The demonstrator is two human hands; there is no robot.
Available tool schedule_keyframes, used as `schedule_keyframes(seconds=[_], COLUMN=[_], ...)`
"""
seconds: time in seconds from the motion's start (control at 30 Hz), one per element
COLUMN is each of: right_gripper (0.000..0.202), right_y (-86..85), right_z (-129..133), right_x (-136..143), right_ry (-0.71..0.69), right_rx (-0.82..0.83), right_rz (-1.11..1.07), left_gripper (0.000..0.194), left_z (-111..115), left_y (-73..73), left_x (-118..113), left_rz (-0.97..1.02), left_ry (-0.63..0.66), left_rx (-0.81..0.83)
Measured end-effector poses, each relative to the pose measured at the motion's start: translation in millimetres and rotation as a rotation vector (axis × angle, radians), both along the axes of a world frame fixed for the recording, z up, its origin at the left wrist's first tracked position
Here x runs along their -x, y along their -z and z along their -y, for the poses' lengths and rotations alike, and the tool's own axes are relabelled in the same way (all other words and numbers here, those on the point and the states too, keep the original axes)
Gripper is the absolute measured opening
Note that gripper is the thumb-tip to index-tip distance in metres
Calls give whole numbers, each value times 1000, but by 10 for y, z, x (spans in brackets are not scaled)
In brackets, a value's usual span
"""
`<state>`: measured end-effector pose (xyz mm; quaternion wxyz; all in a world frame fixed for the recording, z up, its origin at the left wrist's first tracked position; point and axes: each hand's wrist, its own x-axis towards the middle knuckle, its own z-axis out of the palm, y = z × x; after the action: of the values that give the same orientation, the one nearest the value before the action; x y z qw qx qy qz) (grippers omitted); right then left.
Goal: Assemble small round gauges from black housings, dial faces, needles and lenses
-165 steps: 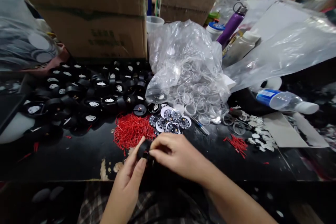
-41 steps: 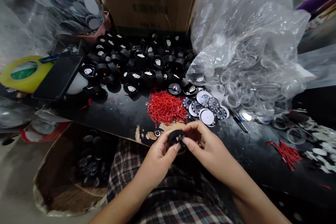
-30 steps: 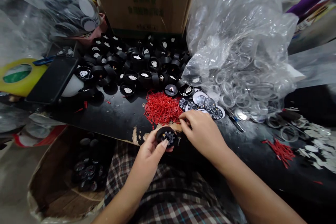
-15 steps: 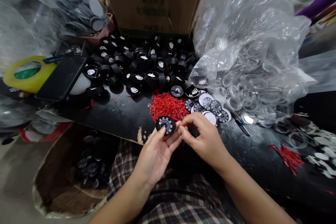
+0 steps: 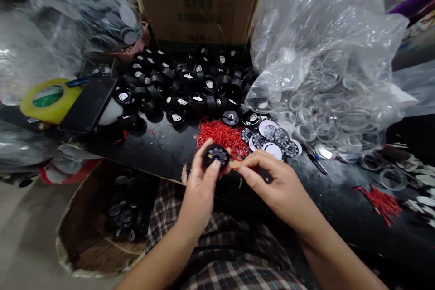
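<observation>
Left grip (image 5: 200, 183) closed on one black round case (image 5: 216, 156), thumb across the front, fingers wrapped behind. Numbered dial face points up at me, tilted; print slightly blurred, so can't read the digits. Right grip (image 5: 275, 181) pinched nearly flat, thumb to forefinger, one small red pointer (image 5: 234, 168) between the tips, its free end sticking out toward the case. Can't tell whether pointer and case touch. Other right fingers curled in, can't see anything under them.

Both grips are at the near edge of the black surface (image 5: 142, 152). Just beyond the case: heap of red pointers (image 5: 220, 137). Right of that, loose printed discs (image 5: 281, 137), some white side up. Behind, black cases (image 5: 186, 77) packed close together. Clear rings (image 5: 326, 113) spill from a plastic bag (image 5: 288, 41) farther right. Second, smaller red bunch (image 5: 380, 204) sits well apart at far right.
</observation>
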<state>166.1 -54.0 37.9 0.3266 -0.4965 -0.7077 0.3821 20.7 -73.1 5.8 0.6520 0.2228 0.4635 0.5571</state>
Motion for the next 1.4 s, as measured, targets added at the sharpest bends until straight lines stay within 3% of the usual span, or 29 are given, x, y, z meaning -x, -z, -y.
schedule_keyframes(seconds=[0.13,0.37,0.83,1.13,1.27,1.4], right_gripper=[13,14,15,19,22,10], right_y=[26,8,-65,-50,-54,-32], right_z=[16,14,60,157,110,36], right_x=[49,9,-8,48,33,6], right_ry=[19,1,-22,53,52,-7], right_rx=[-75,-90,-73,-55,-87,-316], right_rz=[71,177,162,167,198,261], left_gripper=[23,24,19,28,23,37], left_z=[-35,39,64,81,34,17], left_y=[59,65,-104,-154,-92,-37], left_x=[-91,-72,-40,-32,24,72], left_rz=[10,-102,-255,-525,-286,-102], left_ry=[84,135,106,42,168,244], left_rx=[-28,-122,-153,-230,-108,-29])
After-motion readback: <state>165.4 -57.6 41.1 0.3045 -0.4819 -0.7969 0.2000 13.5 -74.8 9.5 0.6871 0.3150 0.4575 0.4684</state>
